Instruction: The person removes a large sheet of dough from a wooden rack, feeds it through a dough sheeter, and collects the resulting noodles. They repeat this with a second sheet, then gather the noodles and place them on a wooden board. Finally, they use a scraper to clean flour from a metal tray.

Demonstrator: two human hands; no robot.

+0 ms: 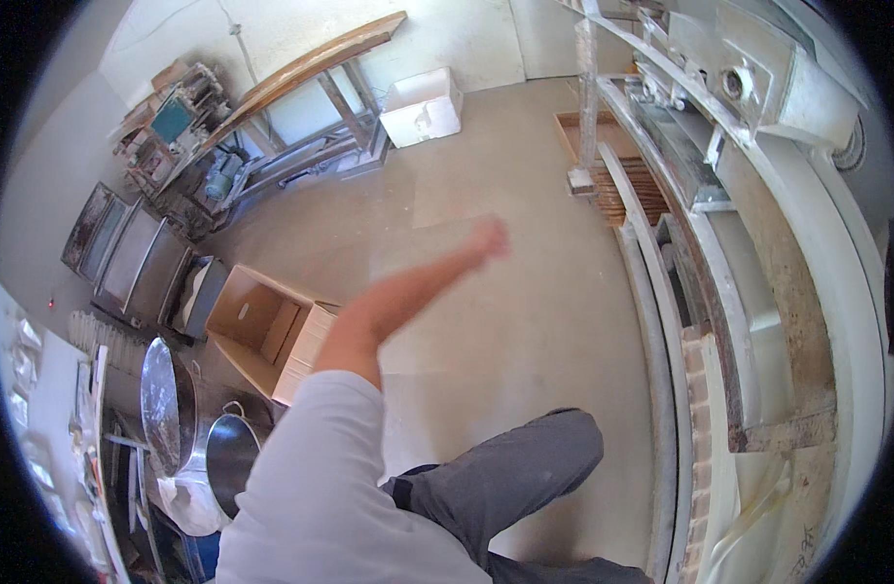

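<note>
My left hand [493, 238] is stretched out in front of me over the bare floor [447, 311], at the end of a bent arm in a light grey sleeve. Motion smears its fingers, so I cannot make out whether they are closed or hold anything. It touches nothing that I can see. Nearest to that forearm is an open cardboard box [272, 331] on the floor to the left. My right hand is outside the picture. Below, my legs in dark grey trousers [525, 467] look to be in mid-stride.
Large metal pots [235, 462] stand at the lower left. Along the right runs a long wooden-framed machine or bench [792, 321]. A white bin [423, 107] sits by the far wall, beside a sloping wooden conveyor-like bench [321, 60]. A shallow wooden tray [603, 136] lies at the far right.
</note>
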